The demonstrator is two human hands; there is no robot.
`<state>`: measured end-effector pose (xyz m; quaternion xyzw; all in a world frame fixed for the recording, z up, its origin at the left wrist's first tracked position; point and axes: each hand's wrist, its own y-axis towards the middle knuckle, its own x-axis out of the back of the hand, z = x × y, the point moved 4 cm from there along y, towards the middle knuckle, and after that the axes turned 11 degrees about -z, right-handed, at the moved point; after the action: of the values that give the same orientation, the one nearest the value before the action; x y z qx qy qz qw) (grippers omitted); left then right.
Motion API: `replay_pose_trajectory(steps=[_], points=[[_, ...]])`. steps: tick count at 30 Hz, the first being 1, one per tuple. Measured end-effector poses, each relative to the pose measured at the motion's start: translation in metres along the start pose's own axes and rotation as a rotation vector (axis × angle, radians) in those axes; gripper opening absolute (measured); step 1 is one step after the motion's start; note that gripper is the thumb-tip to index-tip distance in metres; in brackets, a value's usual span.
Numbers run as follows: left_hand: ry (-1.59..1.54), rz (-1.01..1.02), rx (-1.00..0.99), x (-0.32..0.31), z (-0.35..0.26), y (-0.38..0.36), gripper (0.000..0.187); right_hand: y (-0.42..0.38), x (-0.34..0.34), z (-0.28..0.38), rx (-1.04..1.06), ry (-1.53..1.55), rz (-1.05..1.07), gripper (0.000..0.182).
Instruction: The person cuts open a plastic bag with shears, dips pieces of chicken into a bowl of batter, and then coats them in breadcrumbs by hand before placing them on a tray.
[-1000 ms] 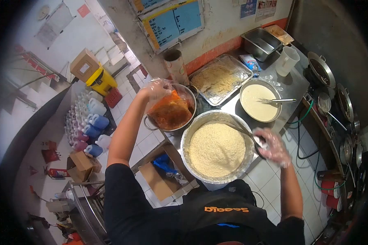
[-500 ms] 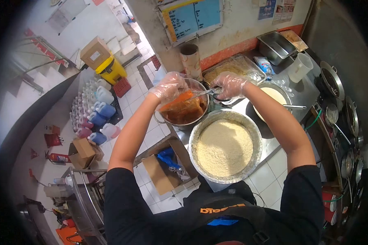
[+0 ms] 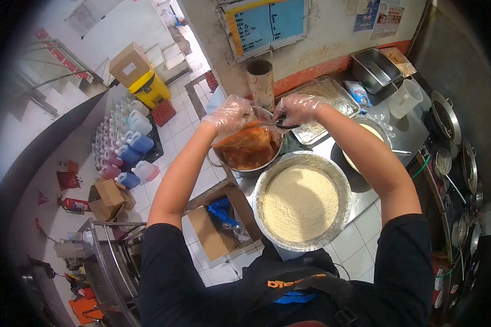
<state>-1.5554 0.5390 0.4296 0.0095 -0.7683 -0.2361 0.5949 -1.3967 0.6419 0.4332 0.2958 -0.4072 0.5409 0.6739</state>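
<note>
My left hand [image 3: 232, 115], in a clear plastic glove, grips the top of a plastic bag [image 3: 244, 143] with reddish-orange contents. The bag hangs over and partly inside a metal pot [image 3: 251, 173]. My right hand [image 3: 301, 109], also gloved, is closed around black-handled scissors [image 3: 287, 126] whose blades point left at the bag's upper part. Whether the bag is cut open I cannot make out. Nearer my body, a large round metal basin [image 3: 342, 218] holds pale yellow, crumbly flour [image 3: 300, 204].
Behind my right forearm sits a bowl of pale liquid [image 3: 372, 131] with a metal handle across its rim. A foil-like tray [image 3: 324, 128], clear jug [image 3: 406, 99] and steel container [image 3: 373, 71] stand farther back. An opened cardboard box [image 3: 210, 234] lies on the floor, lower left.
My right hand has moved slightly left and down, bringing the scissors closer to the bag; less of the blades shows. The view has shifted slightly.
</note>
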Motion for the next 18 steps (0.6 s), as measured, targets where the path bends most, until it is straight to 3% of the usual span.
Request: replay_pose_trajectory(steps=[5, 9, 12, 18], points=[[-0.108, 0.234, 0.231, -0.016, 0.014, -0.002, 0.011, 0.009, -0.008, -0.005, 0.024, -0.074, -0.018, 0.036], [-0.109, 0.181, 0.194, -0.014, 0.015, -0.004, 0.011, 0.017, -0.015, -0.014, 0.062, -0.067, -0.043, 0.035], [-0.174, 0.018, 0.135, -0.003, 0.005, -0.002, 0.011, 0.02, -0.011, 0.006, 0.024, -0.092, -0.057, 0.037], [-0.311, 0.001, 0.329, -0.017, 0.038, -0.016, 0.014, 0.046, -0.018, 0.005, 0.025, -0.072, 0.031, 0.045]])
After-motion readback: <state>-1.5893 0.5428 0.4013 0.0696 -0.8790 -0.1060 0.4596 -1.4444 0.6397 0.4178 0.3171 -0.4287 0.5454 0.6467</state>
